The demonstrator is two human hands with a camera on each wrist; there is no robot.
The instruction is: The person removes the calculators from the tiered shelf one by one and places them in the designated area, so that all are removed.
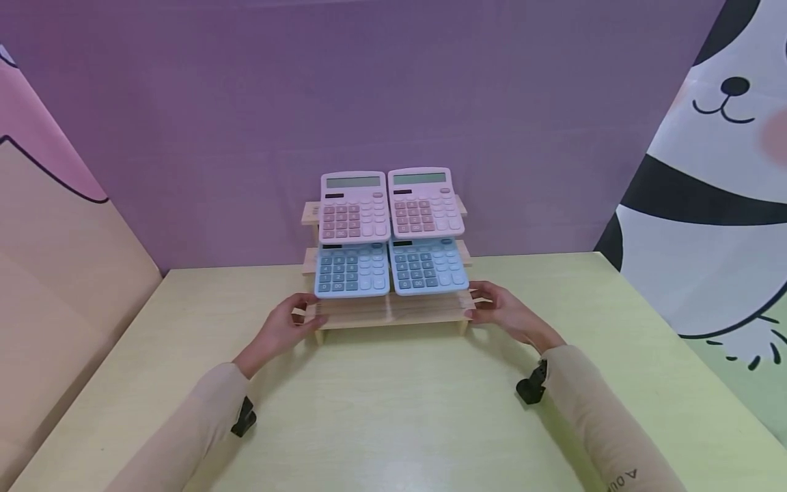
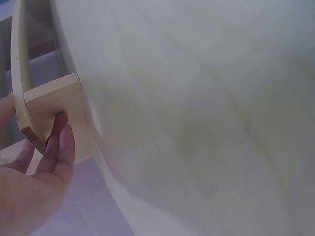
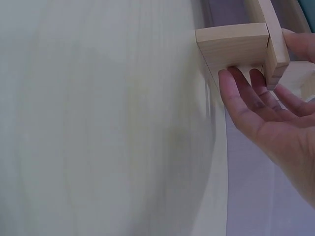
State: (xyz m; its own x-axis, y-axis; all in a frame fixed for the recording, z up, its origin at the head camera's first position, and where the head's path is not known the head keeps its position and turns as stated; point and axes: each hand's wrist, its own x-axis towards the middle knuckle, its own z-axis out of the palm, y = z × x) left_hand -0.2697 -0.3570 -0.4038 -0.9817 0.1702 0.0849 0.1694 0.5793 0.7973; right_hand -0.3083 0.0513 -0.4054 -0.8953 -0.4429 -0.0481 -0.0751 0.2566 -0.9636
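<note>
The left hand [image 1: 284, 324] grips the left end of the three-tier wooden display stand [image 1: 363, 316] at its front shelf: thumb over the top face, fingers curled beneath, next to the left front leg [image 2: 76, 105]. The right hand [image 1: 507, 316] grips the opposite end in the same manner, fingers beside the right front leg [image 3: 234, 51]. The stand is thus located between the two hands, above the desk [image 1: 393, 417]; whether all its feet bear fully on the surface cannot be told.

Load, as seen from here: beyond and inward of the left hand, the left blue calculator [image 1: 352, 273] lies inclined, with the left pink calculator [image 1: 354, 208] above it. Beyond and inward of the right hand, the right blue calculator [image 1: 429, 268] and the right pink calculator [image 1: 425, 205] are arranged likewise. The pink pair hides the upper part of the blue pair.

Caution: no restraint is visible on the calculators. Raising one hand higher than the other would probably tilt the shelves and slide the load toward the lower hand. A jerk toward the wrists could tip the calculators forward. Each hand holds only a shelf end; a slipping thumb would likely drop that side.
</note>
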